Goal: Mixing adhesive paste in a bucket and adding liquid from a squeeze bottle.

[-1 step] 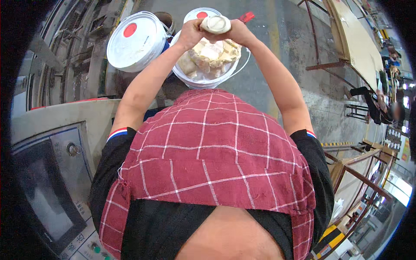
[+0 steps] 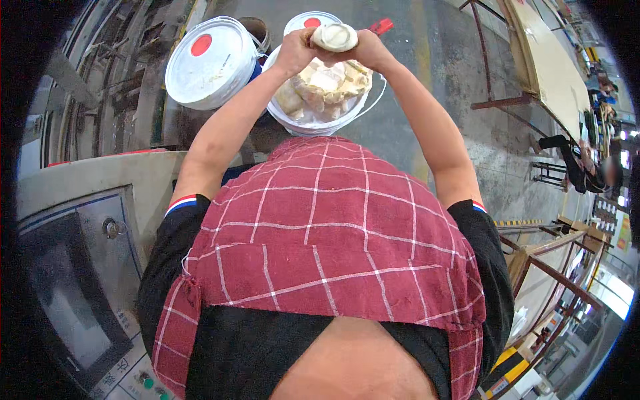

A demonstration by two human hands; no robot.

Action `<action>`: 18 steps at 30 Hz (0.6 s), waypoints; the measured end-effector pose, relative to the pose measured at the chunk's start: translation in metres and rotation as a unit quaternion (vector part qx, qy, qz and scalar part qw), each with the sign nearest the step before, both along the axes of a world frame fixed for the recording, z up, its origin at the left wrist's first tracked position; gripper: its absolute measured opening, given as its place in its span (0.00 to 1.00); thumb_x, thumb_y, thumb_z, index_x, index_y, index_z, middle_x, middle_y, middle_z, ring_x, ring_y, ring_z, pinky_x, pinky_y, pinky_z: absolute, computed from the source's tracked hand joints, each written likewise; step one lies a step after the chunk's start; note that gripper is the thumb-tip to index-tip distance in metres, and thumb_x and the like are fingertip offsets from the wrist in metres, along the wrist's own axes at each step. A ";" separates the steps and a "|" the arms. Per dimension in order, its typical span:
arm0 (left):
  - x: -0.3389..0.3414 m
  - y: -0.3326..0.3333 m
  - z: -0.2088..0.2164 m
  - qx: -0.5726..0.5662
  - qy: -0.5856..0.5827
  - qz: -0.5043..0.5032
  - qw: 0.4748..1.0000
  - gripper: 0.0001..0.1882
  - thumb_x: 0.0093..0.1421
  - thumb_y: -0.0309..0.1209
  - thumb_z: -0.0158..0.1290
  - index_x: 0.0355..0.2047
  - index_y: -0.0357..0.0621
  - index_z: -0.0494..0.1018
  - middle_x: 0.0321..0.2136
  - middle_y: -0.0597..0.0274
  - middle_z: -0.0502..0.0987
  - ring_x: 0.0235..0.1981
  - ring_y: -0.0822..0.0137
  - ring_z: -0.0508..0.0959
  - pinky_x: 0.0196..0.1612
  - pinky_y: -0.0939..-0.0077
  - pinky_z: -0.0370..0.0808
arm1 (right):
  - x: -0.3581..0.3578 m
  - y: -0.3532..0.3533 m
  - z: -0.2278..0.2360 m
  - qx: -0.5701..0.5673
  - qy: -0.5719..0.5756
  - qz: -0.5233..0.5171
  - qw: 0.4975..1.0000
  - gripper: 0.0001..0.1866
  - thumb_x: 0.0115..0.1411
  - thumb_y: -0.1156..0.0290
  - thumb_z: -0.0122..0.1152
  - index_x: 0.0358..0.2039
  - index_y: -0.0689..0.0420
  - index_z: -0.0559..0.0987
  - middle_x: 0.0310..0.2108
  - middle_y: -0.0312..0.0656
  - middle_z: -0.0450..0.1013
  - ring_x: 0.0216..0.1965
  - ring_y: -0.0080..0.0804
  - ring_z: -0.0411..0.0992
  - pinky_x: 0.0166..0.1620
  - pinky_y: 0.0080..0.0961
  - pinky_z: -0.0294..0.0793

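At arm's length, my left hand (image 2: 295, 52) and my right hand (image 2: 371, 51) are closed on opposite sides of an off-white, round-ended piece (image 2: 335, 37) with a raised ring on its face. Its kind is not clear. My fingers are partly hidden behind it. Just below is an open white bucket (image 2: 317, 132), holding a cream-coloured, lumpy mass (image 2: 323, 85) with ragged edges and paler pieces inside. A red object (image 2: 382, 26) sticks out beyond my right hand; whether that hand touches it cannot be told.
A lidded white bucket (image 2: 211, 67) with a red disc stands left, another white lid (image 2: 311, 21) beyond. A dark, open bucket (image 2: 257, 32) sits between them. At lower left is a machine panel (image 2: 80, 287). Board-topped frames (image 2: 540, 67) and a distant person (image 2: 587, 160) are right.
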State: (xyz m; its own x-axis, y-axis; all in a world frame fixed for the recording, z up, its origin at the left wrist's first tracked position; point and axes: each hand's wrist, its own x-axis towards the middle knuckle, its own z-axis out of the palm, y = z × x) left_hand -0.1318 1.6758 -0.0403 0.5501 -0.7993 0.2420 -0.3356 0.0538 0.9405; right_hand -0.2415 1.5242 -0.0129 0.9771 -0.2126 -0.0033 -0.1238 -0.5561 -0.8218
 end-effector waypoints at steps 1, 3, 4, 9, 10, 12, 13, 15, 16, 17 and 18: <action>-0.001 -0.002 0.003 0.015 -0.048 0.007 0.999 0.17 0.42 0.17 0.53 0.36 0.35 0.70 0.31 0.64 0.75 0.32 0.76 0.72 0.37 0.81 0.70 | 0.000 -0.002 -0.001 -0.052 -0.016 -0.001 0.999 0.21 0.35 0.64 0.69 0.32 0.55 0.77 0.29 0.42 0.74 0.32 0.35 0.72 0.38 0.27 0.69; -0.006 -0.001 0.007 0.019 -0.115 0.024 0.993 0.16 0.42 0.17 0.53 0.35 0.36 0.71 0.29 0.65 0.75 0.31 0.77 0.72 0.35 0.81 0.70 | -0.003 -0.002 -0.005 -0.112 -0.048 -0.007 0.992 0.21 0.33 0.60 0.69 0.30 0.54 0.77 0.27 0.43 0.74 0.30 0.41 0.72 0.36 0.30 0.70; -0.011 -0.001 0.009 0.018 -0.115 0.024 0.993 0.16 0.42 0.17 0.53 0.35 0.36 0.71 0.29 0.65 0.75 0.31 0.77 0.72 0.35 0.81 0.70 | -0.003 -0.002 -0.008 -0.113 -0.048 -0.007 0.992 0.21 0.33 0.60 0.69 0.30 0.54 0.77 0.27 0.43 0.74 0.30 0.41 0.72 0.36 0.30 0.70; -0.013 0.001 -0.001 -0.029 -0.071 0.051 0.996 0.15 0.38 0.21 0.56 0.31 0.39 0.72 0.21 0.60 0.75 0.26 0.75 0.74 0.31 0.80 0.70 | -0.012 0.016 0.006 -0.106 -0.109 -0.034 0.988 0.21 0.34 0.65 0.69 0.33 0.54 0.77 0.28 0.40 0.74 0.31 0.30 0.73 0.35 0.26 0.70; -0.012 0.000 0.000 -0.030 -0.070 0.049 0.996 0.15 0.38 0.21 0.56 0.31 0.39 0.72 0.21 0.60 0.75 0.26 0.75 0.74 0.31 0.80 0.70 | -0.013 0.018 0.009 -0.105 -0.121 -0.049 0.986 0.20 0.35 0.66 0.68 0.32 0.54 0.77 0.28 0.40 0.74 0.31 0.30 0.73 0.35 0.26 0.70; -0.007 0.001 0.003 0.006 -0.094 0.032 0.995 0.16 0.41 0.22 0.56 0.33 0.39 0.71 0.26 0.63 0.75 0.29 0.74 0.74 0.33 0.81 0.70 | -0.012 0.015 0.006 -0.128 -0.129 -0.062 0.981 0.19 0.34 0.64 0.69 0.30 0.54 0.77 0.26 0.42 0.74 0.29 0.35 0.73 0.33 0.28 0.70; -0.008 0.002 0.010 0.007 -0.093 0.029 0.995 0.16 0.41 0.22 0.56 0.33 0.39 0.71 0.26 0.63 0.75 0.29 0.74 0.74 0.33 0.81 0.70 | -0.013 0.013 0.005 -0.150 -0.137 -0.074 0.976 0.19 0.32 0.62 0.70 0.27 0.54 0.78 0.25 0.44 0.73 0.28 0.40 0.72 0.32 0.29 0.70; -0.013 0.010 0.031 -0.081 0.196 -0.070 0.975 0.16 0.45 0.23 0.55 0.37 0.39 0.70 0.31 0.64 0.74 0.33 0.72 0.73 0.35 0.80 0.71 | -0.017 0.011 0.005 -0.146 -0.140 -0.092 0.975 0.19 0.33 0.61 0.69 0.27 0.53 0.78 0.24 0.45 0.73 0.27 0.40 0.72 0.31 0.30 0.70; -0.011 0.015 0.036 -0.080 0.196 -0.070 0.975 0.16 0.45 0.23 0.55 0.37 0.39 0.70 0.31 0.64 0.74 0.33 0.72 0.73 0.35 0.80 0.71 | -0.019 0.012 0.007 -0.142 -0.143 -0.109 0.973 0.18 0.33 0.60 0.69 0.27 0.53 0.78 0.24 0.46 0.73 0.27 0.41 0.72 0.31 0.30 0.70; -0.007 0.021 0.041 -0.107 0.167 0.007 0.980 0.16 0.47 0.24 0.54 0.39 0.39 0.69 0.33 0.64 0.73 0.34 0.72 0.72 0.36 0.81 0.71 | -0.023 0.013 0.012 -0.104 -0.176 -0.116 0.972 0.17 0.34 0.60 0.68 0.27 0.52 0.78 0.24 0.45 0.73 0.27 0.42 0.72 0.31 0.31 0.70; -0.003 0.026 0.045 -0.132 0.136 0.083 0.978 0.16 0.49 0.25 0.54 0.40 0.39 0.69 0.34 0.64 0.73 0.35 0.72 0.72 0.37 0.81 0.70 | -0.021 0.012 0.008 -0.103 -0.175 -0.115 0.972 0.17 0.34 0.60 0.68 0.27 0.52 0.78 0.24 0.45 0.73 0.27 0.42 0.72 0.31 0.31 0.70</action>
